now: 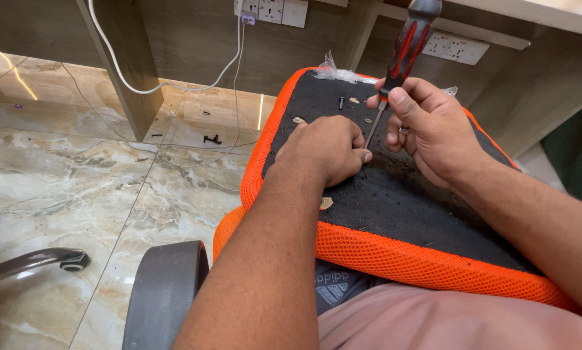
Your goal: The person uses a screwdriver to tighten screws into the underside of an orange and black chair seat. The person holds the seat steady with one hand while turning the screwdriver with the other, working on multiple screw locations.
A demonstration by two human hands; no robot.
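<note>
An orange mesh chair seat [395, 256] lies upside down across my lap, its black fabric underside facing up. My right hand [433, 133] grips a screwdriver with a red and black handle [404, 45] near where the shaft leaves the handle. The tip points down at the black fabric beside my left hand [326, 149]. My left hand is curled into a loose fist on the fabric, its fingertips pinched at the screwdriver's tip. Whatever sits under those fingertips is hidden. A loose black screw [341, 102] lies on the fabric farther away.
A grey chair armrest [164, 291] rises at my lower left. A chrome chair leg with a caster [70, 260] rests on the marble floor. Small black parts [212, 139] lie on the floor near a wooden desk leg [126, 61]. White cables [174, 87] hang from wall sockets [271, 10].
</note>
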